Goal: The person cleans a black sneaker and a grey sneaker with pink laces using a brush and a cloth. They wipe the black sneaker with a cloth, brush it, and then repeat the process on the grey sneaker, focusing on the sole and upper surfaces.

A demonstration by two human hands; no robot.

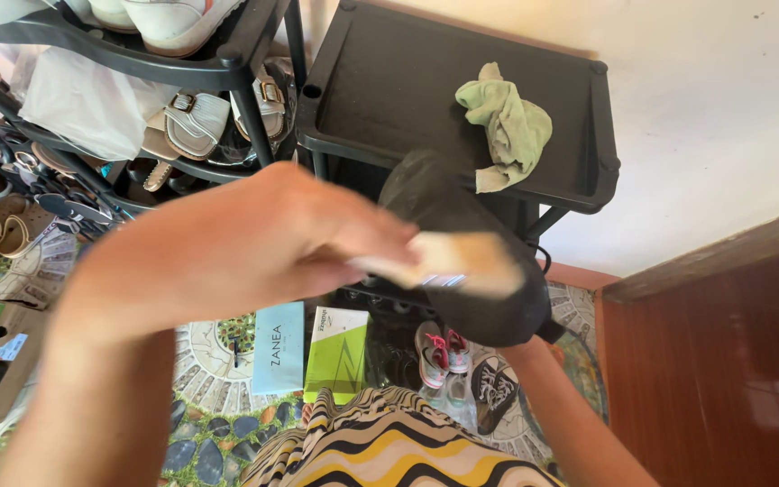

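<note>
- Left hand (263, 239), blurred, reaches across the middle of the head view with its fingers closed on a pale, flat brush-like object (448, 261); blur hides what that object is exactly.
- The pale object lies against the side of a black shoe (462, 243).
- Right hand is hidden inside or behind the black shoe; only the forearm shows, rising from the lower right, so I cannot tell how it grips.
- The black shoe is held in the air in front of the black shelf unit (380, 90), matte and dark, tilted with one end toward the upper left.
- Containers: the black shelf unit's top tray holds only a crumpled green cloth (507, 126) near its right end; the rest of the tray is bare.
- The shoe rack (227, 63) at the upper left carries white shoes on top and buckled sandals (196, 122) below.
- On the floor lie a pale blue box (279, 347) and a green box (337, 352) side by side, with small pink-and-white sneakers (441, 352) just right of them.
- Edges: a white wall stands behind the shelf unit, and a dark wooden panel (723, 361) closes off the right.
</note>
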